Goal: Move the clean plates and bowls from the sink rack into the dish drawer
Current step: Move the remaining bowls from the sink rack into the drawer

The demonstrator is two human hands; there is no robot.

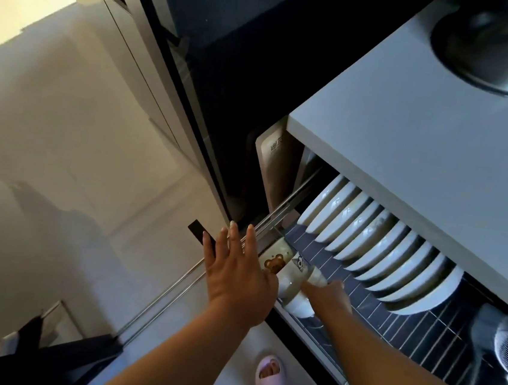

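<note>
Already a row of white ceramic plates [375, 249] stands on edge in the open wire-racked dish drawer [396, 320], right of centre. Seat new pieces squarely in free slots. Right hand [328, 297] seemingly grips small printed cups [288, 271]; left hand [237, 281] hovers, fingers spread.

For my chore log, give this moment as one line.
left hand open over drawer edge | right hand in drawer at small cartoon-printed bowls | white plates racked
</note>
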